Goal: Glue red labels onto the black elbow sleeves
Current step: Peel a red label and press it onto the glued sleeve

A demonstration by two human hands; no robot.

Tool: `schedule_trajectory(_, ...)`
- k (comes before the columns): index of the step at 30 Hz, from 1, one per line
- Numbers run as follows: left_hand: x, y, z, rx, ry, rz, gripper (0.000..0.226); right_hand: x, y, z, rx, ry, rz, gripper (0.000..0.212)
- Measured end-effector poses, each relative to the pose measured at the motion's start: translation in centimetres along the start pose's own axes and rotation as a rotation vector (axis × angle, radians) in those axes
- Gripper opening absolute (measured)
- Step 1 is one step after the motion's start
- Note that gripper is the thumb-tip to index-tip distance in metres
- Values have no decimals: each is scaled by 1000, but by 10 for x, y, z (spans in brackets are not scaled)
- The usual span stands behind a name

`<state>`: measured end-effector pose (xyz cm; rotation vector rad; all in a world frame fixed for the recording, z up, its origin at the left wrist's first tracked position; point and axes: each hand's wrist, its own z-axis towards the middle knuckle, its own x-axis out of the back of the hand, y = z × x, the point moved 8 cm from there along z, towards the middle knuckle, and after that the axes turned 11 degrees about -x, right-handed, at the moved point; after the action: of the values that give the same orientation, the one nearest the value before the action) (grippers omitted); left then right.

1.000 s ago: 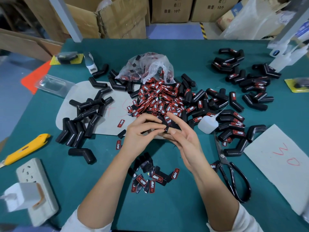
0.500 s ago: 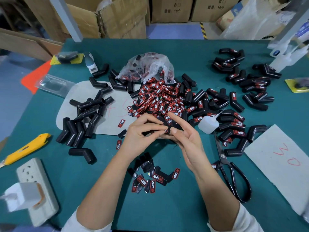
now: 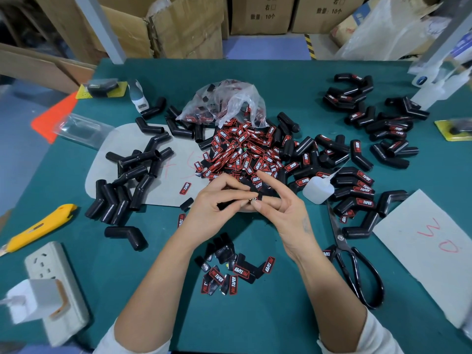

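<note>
My left hand point(image 3: 217, 203) and my right hand point(image 3: 281, 208) meet at the table's middle and pinch one small label point(image 3: 255, 199) between their fingertips; my right index finger sticks up. Just behind them lies a heap of red labels point(image 3: 242, 152) spilling from a clear plastic bag point(image 3: 224, 100). Plain black elbow sleeves point(image 3: 127, 180) are piled at the left on a grey sheet point(image 3: 178, 195). Labelled sleeves point(image 3: 357, 190) lie to the right, with more of them further back point(image 3: 383, 123). A small white glue bottle point(image 3: 318, 191) lies right of my right hand.
Black scissors point(image 3: 355, 261) lie near my right forearm. Loose labels point(image 3: 229, 269) sit between my arms. A yellow utility knife point(image 3: 38, 227) and a power strip point(image 3: 56, 284) are at the left. A grey card point(image 3: 421, 241) is at the right; cardboard boxes stand behind the table.
Both hands stay together at the same spot; the fingers have shifted slightly on the small label and my right index finger has lifted a little.
</note>
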<state>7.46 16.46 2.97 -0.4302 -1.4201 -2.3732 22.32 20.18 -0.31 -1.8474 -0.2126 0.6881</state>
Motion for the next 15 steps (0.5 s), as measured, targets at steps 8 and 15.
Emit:
schedule_trajectory(8,-1,-2,-1,1,-76,-15,33,2,0,0,-17,-3,-24,56)
schedule_trajectory(15,0,-4,-2,14,-26,-73,38,1,-4,-2,-4,-5,-20,53)
